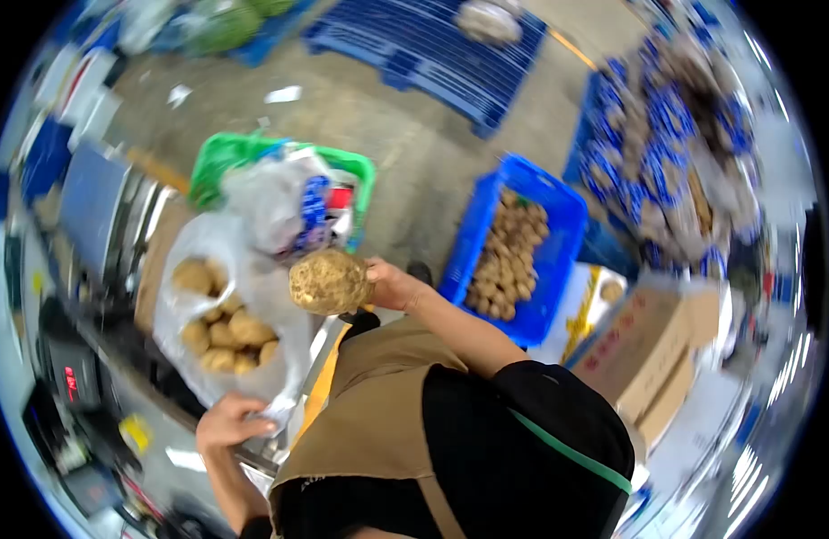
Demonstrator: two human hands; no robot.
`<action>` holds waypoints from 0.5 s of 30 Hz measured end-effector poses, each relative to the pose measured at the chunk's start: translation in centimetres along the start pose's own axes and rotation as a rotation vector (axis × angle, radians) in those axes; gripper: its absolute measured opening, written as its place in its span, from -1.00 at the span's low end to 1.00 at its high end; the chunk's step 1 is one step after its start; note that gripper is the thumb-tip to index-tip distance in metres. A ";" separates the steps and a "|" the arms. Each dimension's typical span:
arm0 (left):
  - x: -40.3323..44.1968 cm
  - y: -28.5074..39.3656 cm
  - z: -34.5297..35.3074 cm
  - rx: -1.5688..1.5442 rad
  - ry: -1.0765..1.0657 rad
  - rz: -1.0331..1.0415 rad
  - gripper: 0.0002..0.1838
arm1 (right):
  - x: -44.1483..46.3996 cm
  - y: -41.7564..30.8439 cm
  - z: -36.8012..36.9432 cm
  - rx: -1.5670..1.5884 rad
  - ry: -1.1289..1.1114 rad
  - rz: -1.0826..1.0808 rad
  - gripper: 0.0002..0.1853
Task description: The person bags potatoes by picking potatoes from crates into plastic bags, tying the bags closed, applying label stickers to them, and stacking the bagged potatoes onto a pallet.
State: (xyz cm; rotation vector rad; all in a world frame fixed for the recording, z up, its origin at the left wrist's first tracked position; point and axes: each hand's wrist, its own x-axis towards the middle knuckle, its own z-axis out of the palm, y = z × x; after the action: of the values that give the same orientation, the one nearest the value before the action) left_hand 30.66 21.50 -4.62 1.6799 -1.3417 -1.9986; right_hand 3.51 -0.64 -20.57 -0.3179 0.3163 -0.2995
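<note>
My right hand (394, 284) is closed on one end of a large potato (328, 282), held up in front of the apron. The potato's skin is light brown with darker blotches. To its left lies a clear plastic bag (293, 337), its mouth spread wide, with several potatoes (224, 336) inside. My left hand (232, 420) is at the bag's near edge, thumb and fingers pinching the plastic. The fingertips of that hand are partly blurred.
Behind the bag stands a green crate (365, 171) full of plastic wrappings. A blue crate (565, 216) of small round potatoes is right, beside a cardboard box (643, 346). Netted sacks (657, 153) are piled far right. A blue pallet (432, 45) lies ahead; a red-lit display (70, 382) is left.
</note>
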 end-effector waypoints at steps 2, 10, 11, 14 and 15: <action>0.0 -0.3 0.7 -0.125 0.096 -0.055 -0.70 | -5.5 -0.3 -4.0 0.103 0.035 -0.068 -0.31; 1.6 13.4 -0.4 0.092 0.549 -0.379 -0.34 | -23.5 3.3 -22.5 -0.011 1.152 -0.258 -0.46; 2.4 15.2 -0.8 0.267 0.601 -0.359 -0.30 | -25.3 2.9 -23.2 -0.046 1.249 -0.270 -0.51; 7.3 20.2 -1.2 0.644 0.746 -0.344 -0.41 | -29.6 4.0 -27.2 -0.015 1.468 -0.332 -0.55; 9.8 21.8 -1.0 0.641 0.742 -0.265 -0.54 | -30.8 4.1 -28.2 0.011 1.535 -0.333 -0.56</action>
State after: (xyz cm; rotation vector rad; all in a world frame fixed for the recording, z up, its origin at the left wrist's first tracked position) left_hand 20.00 2.20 4.76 2.6143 -1.5690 -0.8316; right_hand -33.25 6.18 -39.57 -0.0648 1.7784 -0.8477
